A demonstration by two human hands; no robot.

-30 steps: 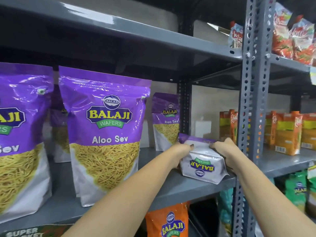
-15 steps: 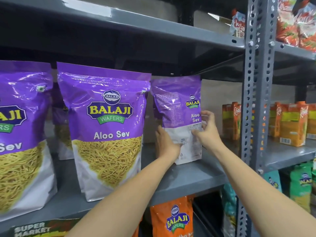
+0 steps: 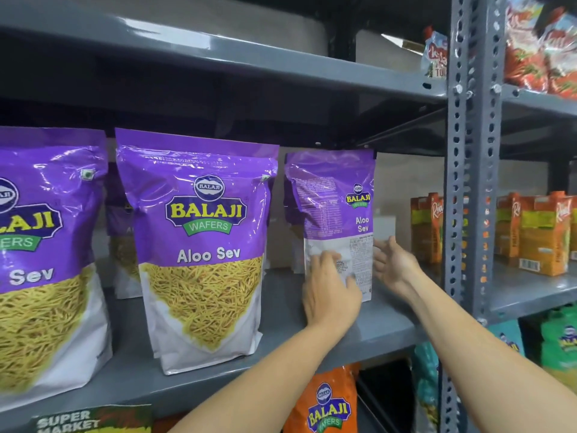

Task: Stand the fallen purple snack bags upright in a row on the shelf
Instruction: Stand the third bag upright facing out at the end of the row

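A glossy purple plastic snack bag with its printed back panel facing out (image 3: pixel 335 214) stands upright on the grey painted metal shelf (image 3: pixel 387 326), at the right end of the purple row and near the shelf's front edge. Its lower part is white with fine black print; the film is creased and reflects light along the top seal. The left hand (image 3: pixel 329 295) lies flat against the bag's lower white panel, fingers spread and touching the film, not closed around it. The right hand (image 3: pixel 395 265) is opened, palm turned toward the bag's right edge; its fingertips are at or just beside that edge, and contact cannot be confirmed. Neither hand is clenched.

To the left stands a large purple pouch with yellow noodle print and "Aloo Sev" lettering (image 3: pixel 199 245), upright, front facing out, with a flat white base gusset. A second like pouch at the far left (image 3: pixel 46 260) is also upright, partly cut by the frame edge. More purple bags stand behind these, deeper on the shelf.

A perforated grey steel upright post (image 3: pixel 471 182) bounds the bay on the right. Beyond it, orange cardboard cartons (image 3: pixel 537 235) stand on the neighbouring shelf. An orange foil snack bag (image 3: pixel 327 404) sits on the tier below.
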